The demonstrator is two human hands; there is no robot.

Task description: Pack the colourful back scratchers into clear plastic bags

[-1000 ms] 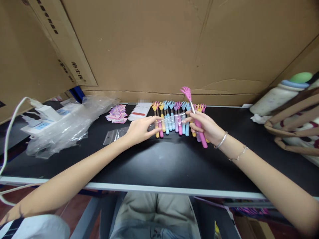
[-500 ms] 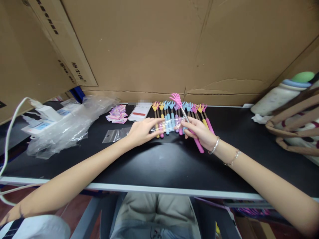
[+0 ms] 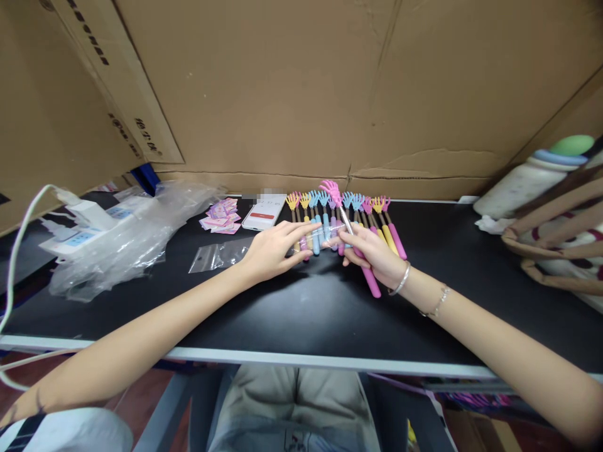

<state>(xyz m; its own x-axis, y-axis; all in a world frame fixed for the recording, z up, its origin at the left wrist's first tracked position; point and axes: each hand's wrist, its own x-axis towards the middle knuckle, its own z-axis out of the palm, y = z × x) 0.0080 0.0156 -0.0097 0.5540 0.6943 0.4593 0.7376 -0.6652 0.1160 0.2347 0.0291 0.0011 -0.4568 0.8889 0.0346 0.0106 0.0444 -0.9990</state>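
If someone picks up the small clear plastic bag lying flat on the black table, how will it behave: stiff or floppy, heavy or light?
The clear plastic bag looks thin and lies flat, so it would probably hang limp when lifted. It appears empty, so likely very light; a push might slide it across the smooth black table. Its glossy film may be slippery to pinch.

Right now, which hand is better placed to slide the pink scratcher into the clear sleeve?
Probably right: the right hand already grips the pink scratcher, while the left hand holds the clear sleeve.
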